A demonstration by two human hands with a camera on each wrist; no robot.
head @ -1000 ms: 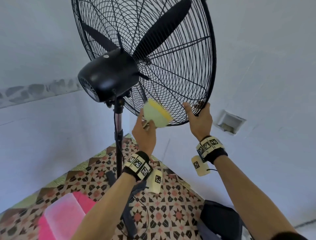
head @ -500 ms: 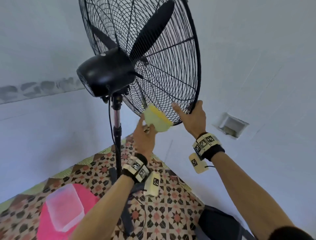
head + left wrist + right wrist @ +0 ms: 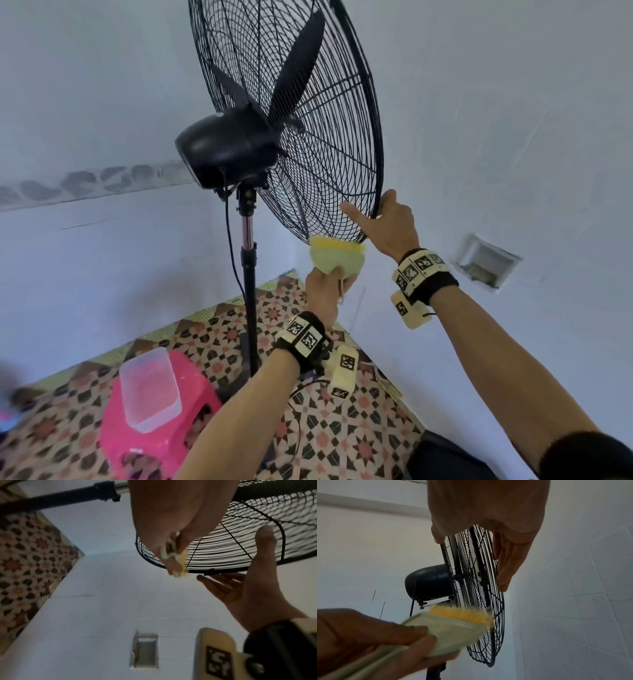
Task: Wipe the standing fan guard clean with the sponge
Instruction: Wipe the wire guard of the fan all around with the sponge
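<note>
A: Biggest first. Your fan guard point(image 3: 301, 113), where?
B: Up on the black stand point(image 3: 249, 294), tilted, over the patterned floor point(image 3: 342, 431).
A: Pink stool point(image 3: 154, 421)?
B: Low left, clear tub point(image 3: 150, 390) on top.
A: Your right hand point(image 3: 387, 226)?
B: On the guard's bottom rim, fingers straight on the far side, thumb pointing along the near wires.
A: Left hand point(image 3: 325, 291)?
B: Fingers curled round the sponge point(image 3: 337, 258), yellow side touching the guard's lowest edge, just beside your right hand.

Fan guard point(image 3: 329, 137) black wire, metal; motor housing point(image 3: 226, 147) glossy, probably plastic
</note>
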